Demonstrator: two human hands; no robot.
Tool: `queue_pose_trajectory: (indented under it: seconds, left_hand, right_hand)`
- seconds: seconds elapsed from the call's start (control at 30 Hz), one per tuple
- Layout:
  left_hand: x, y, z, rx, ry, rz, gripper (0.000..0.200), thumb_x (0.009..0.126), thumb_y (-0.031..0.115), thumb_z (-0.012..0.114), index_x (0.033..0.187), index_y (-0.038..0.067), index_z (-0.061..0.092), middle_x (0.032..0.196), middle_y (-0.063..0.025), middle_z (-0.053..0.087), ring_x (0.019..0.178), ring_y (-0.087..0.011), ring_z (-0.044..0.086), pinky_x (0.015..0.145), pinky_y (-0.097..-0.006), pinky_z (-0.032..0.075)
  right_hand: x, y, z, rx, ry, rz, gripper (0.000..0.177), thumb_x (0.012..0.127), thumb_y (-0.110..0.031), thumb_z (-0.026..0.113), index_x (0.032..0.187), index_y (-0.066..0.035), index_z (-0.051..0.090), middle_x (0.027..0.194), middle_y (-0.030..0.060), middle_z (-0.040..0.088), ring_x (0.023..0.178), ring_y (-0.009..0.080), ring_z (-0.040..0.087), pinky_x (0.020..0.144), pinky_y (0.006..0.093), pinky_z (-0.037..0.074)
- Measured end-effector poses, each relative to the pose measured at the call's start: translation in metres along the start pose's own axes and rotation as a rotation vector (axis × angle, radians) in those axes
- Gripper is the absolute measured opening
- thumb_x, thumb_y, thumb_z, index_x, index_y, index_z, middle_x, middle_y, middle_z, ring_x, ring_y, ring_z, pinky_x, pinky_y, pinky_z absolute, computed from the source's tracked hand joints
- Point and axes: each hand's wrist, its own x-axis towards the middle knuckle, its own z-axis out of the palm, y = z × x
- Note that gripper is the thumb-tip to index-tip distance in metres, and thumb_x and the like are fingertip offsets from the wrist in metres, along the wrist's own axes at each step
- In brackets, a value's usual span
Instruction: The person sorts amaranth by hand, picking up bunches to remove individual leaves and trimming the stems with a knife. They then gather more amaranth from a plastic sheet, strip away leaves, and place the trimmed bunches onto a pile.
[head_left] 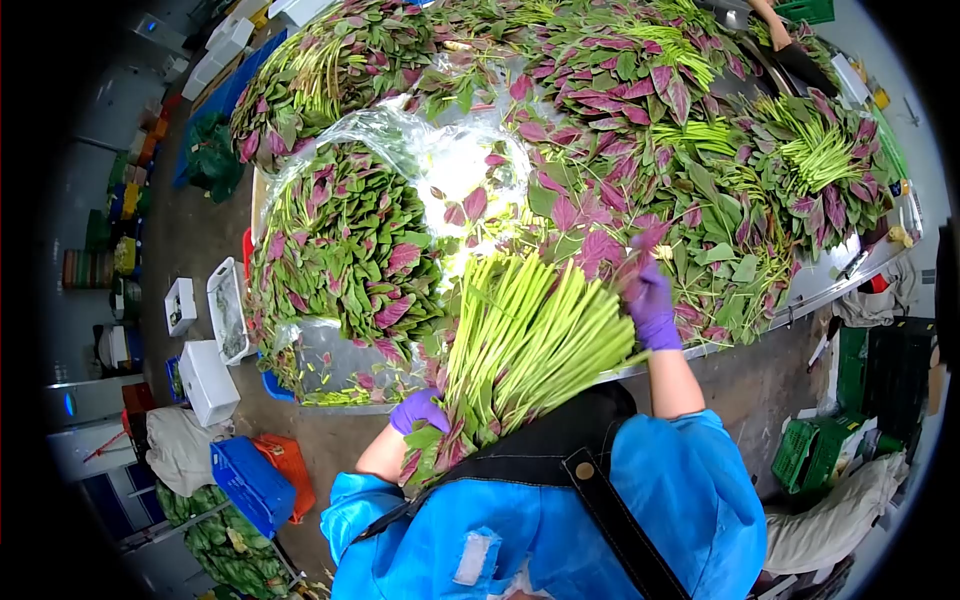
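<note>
Left hand (421, 410) grips the bundle (535, 335) beside the table's (348, 362) near edge; right hand (652, 308) blurred, grip uncertain. Stems, likely firm, suit holding; leaves may bruise.

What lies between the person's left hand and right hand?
In the head view, a thick bunch of amaranth, with pale-green stems spread out, lies between the gloved left hand and gloved right hand.

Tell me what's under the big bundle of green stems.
Past the lower edge of the stem bundle is the black apron; past its upper edge, loose purple leaves. Whatever lies directly beneath is covered by the stems and can't be seen.
</note>
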Motion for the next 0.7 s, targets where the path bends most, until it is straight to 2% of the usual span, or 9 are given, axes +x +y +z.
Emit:
queue_pose_trajectory:
  seconds: [0.07,0.17,0.27,0.4,0.5,0.57,0.63,0.67,0.7]
  left_hand:
    - [0.002,0.008,-0.001,0.115,-0.079,-0.015,0.092,0.057,0.010,0.079,0.134,0.000,0.029,0.134,-0.0115,0.035,0.124,-0.0204,0.032,0.102,-0.0313,0.022]
    - [0.016,0.026,-0.004,0.388,-0.272,-0.019,0.093,0.057,0.011,0.079,0.134,0.000,0.029,0.135,-0.0116,0.035,0.124,-0.0205,0.031,0.103,-0.0313,0.022]
    - [0.036,0.048,-0.003,0.631,-0.502,-0.091,0.103,0.053,0.019,0.085,0.135,0.001,0.026,0.138,-0.0098,0.030,0.127,-0.0169,0.023,0.103,-0.0285,0.018]
    - [0.039,0.051,0.002,0.506,-0.459,-0.248,0.100,0.055,0.018,0.084,0.135,0.001,0.026,0.137,-0.0099,0.031,0.125,-0.0165,0.025,0.101,-0.0285,0.022]
    - [0.036,0.044,0.002,0.558,-0.469,-0.110,0.087,0.064,0.008,0.078,0.134,0.003,0.028,0.130,-0.0077,0.040,0.115,-0.0124,0.037,0.095,-0.0270,0.033]
    - [0.033,0.045,0.002,0.605,-0.489,-0.115,0.085,0.064,0.008,0.078,0.134,0.002,0.030,0.127,-0.0076,0.044,0.110,-0.0118,0.041,0.090,-0.0268,0.037]
    - [0.033,0.048,0.002,0.654,-0.508,-0.121,0.083,0.064,0.009,0.078,0.133,0.002,0.031,0.123,-0.0076,0.047,0.105,-0.0113,0.045,0.085,-0.0266,0.041]
    - [0.036,0.051,0.002,0.732,-0.544,-0.159,0.084,0.063,0.014,0.080,0.131,0.001,0.033,0.128,-0.0095,0.042,0.110,-0.0138,0.041,0.090,-0.0276,0.037]
    - [0.039,0.052,0.004,0.805,-0.582,-0.200,0.084,0.062,0.020,0.081,0.130,0.000,0.035,0.132,-0.0115,0.037,0.115,-0.0164,0.037,0.094,-0.0286,0.034]
  right_hand:
    - [0.001,0.006,-0.023,0.581,0.012,0.076,0.044,0.082,-0.007,0.046,0.126,-0.005,0.042,0.103,0.0076,0.056,0.087,0.0160,0.055,0.080,0.0301,0.046]
    - [-0.015,0.044,0.027,-0.356,0.387,0.451,0.044,0.078,-0.010,0.055,0.120,-0.001,0.045,0.094,0.0089,0.056,0.074,0.0147,0.054,0.069,0.0289,0.048]
    - [-0.021,0.057,0.043,-0.466,-0.113,0.464,0.044,0.077,-0.010,0.056,0.119,-0.001,0.045,0.095,0.0097,0.056,0.075,0.0155,0.055,0.070,0.0295,0.049]
    - [-0.017,0.022,0.017,-0.560,-0.428,0.500,0.044,0.077,-0.011,0.057,0.118,0.000,0.045,0.096,0.0107,0.056,0.077,0.0165,0.056,0.071,0.0302,0.049]
    - [-0.010,-0.017,-0.034,-0.722,-0.389,0.313,0.044,0.077,-0.011,0.058,0.117,0.001,0.046,0.098,0.0115,0.056,0.078,0.0173,0.057,0.072,0.0308,0.049]
    - [-0.003,-0.031,-0.081,-0.948,-0.269,-0.113,0.043,0.077,-0.012,0.059,0.116,0.001,0.046,0.098,0.0120,0.056,0.079,0.0178,0.058,0.073,0.0312,0.049]
    - [0.034,-0.084,-0.045,0.594,-0.886,0.076,0.042,0.082,-0.017,0.052,0.118,0.002,0.044,0.110,0.0180,0.054,0.104,0.0269,0.053,0.088,0.0406,0.044]
    - [0.034,-0.090,-0.030,0.596,-0.892,0.083,0.042,0.082,-0.017,0.052,0.118,0.002,0.044,0.110,0.0180,0.054,0.104,0.0269,0.053,0.088,0.0406,0.044]
    - [0.030,-0.089,-0.014,0.243,-0.530,0.173,0.043,0.082,-0.017,0.052,0.119,0.003,0.043,0.112,0.0180,0.053,0.108,0.0272,0.051,0.089,0.0406,0.043]
